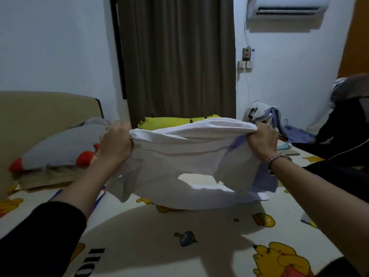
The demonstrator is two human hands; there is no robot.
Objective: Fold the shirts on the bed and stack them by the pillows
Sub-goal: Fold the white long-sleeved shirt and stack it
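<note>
Aloft, soft white shirt (179, 156), both hands gripping

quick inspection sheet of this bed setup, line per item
surface: bed sheet with cartoon bear print, shadowed under the arms
job's things: white shirt held up above the sheet; a lilac garment shows at its right edge
clutter: clothes pile far right; grey pillow; yellow plush
grips: left hand and right hand each clutch a top corner of the shirt
cables: thin wire runs down the wall below the air conditioner
surroundings: brown curtain, white walls
</note>
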